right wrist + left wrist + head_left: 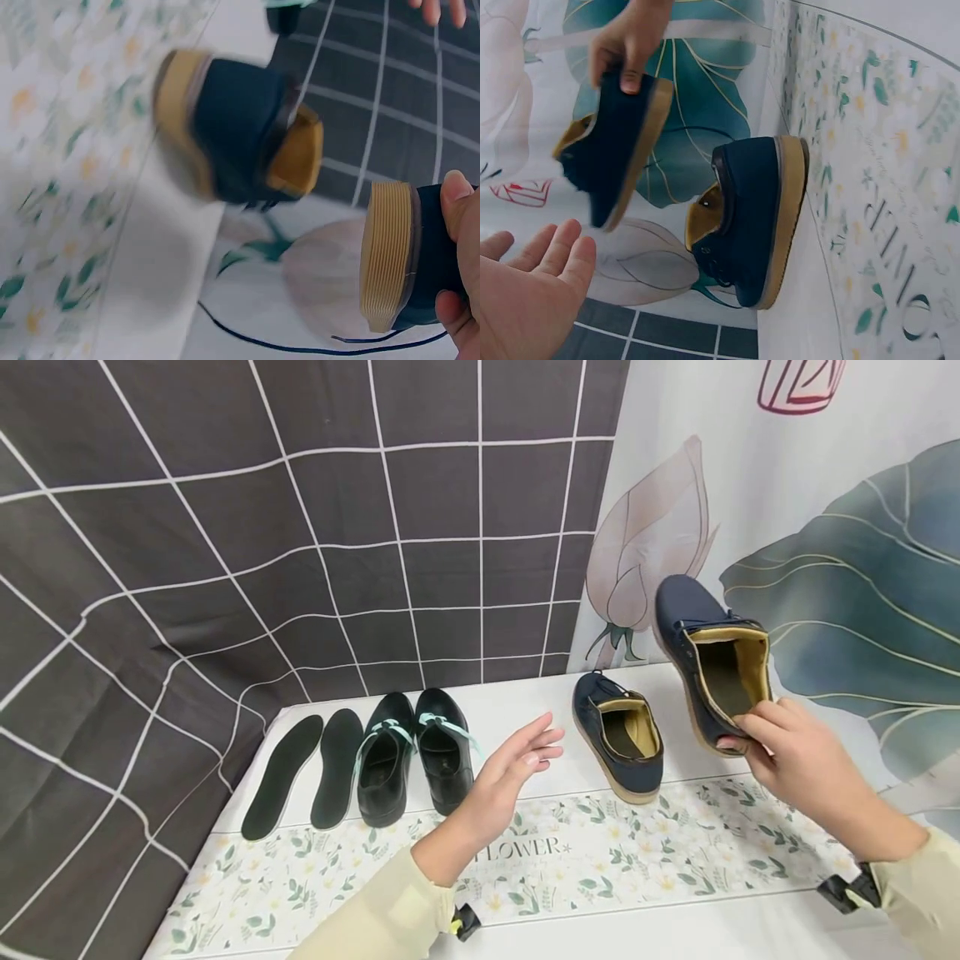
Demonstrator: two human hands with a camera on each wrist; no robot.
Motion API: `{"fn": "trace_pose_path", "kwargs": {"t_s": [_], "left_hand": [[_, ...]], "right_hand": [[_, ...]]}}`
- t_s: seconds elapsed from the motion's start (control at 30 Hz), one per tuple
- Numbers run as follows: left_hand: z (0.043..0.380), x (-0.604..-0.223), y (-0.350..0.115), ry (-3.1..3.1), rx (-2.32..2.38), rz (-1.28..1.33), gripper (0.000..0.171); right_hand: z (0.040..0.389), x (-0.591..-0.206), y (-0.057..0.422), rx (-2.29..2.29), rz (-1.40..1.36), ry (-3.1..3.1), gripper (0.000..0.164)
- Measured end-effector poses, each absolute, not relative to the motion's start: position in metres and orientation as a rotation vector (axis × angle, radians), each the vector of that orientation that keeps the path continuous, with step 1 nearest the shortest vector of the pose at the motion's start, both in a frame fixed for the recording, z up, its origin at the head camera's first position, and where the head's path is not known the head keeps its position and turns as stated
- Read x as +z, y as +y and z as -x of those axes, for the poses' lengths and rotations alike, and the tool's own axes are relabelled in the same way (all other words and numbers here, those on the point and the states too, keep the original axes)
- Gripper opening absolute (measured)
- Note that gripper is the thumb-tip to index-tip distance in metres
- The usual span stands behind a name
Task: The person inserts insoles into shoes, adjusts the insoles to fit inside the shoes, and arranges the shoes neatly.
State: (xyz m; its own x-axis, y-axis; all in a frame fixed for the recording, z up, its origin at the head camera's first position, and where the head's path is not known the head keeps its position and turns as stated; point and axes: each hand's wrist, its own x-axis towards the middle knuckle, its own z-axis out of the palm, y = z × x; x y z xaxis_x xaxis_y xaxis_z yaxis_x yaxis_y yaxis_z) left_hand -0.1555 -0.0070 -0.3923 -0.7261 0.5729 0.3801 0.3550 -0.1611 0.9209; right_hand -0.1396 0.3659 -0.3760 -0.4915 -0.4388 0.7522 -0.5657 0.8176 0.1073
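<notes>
My right hand [787,743] grips a navy shoe [678,656] by its heel, thumb and fingers on the back rim. The shoe is lifted, toe up and away, its tan lining [752,664] showing. In the right wrist view its ribbed tan sole [390,255] faces the camera. The matching navy shoe [611,752] stands on the table, left of the lifted one. My left hand [495,781] hovers to the left of that shoe, fingers extended, holding nothing. In the left wrist view its palm [525,307] shows below the lifted shoe.
A pair of black shoes [382,777] with mint laces stands left of my left hand. Two dark insoles [281,781] lie beside them. A floral strip [585,852] runs along the white table. Behind hang a dark grid cloth [435,510] and a flower-print curtain [652,543].
</notes>
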Motion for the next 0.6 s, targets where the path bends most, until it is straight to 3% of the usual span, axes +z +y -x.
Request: {"fn": "trace_pose_path", "kwargs": {"t_s": [0.23,0.4,0.6], "left_hand": [[0.151,-0.401,-0.020,1.970,1.978,-1.019,0.052],[0.149,-0.410,-0.031,2.000,1.984,-1.010,0.050],[0.145,-0.420,-0.044,2.036,1.972,-0.991,0.049]], "right_hand": [[0.156,-0.403,0.390,0.160,-0.684,-2.367,0.069],[0.162,-0.429,0.395,0.150,-0.647,-2.519,0.026],[0.166,-0.451,0.388,0.181,-0.590,-2.607,0.024]]}}
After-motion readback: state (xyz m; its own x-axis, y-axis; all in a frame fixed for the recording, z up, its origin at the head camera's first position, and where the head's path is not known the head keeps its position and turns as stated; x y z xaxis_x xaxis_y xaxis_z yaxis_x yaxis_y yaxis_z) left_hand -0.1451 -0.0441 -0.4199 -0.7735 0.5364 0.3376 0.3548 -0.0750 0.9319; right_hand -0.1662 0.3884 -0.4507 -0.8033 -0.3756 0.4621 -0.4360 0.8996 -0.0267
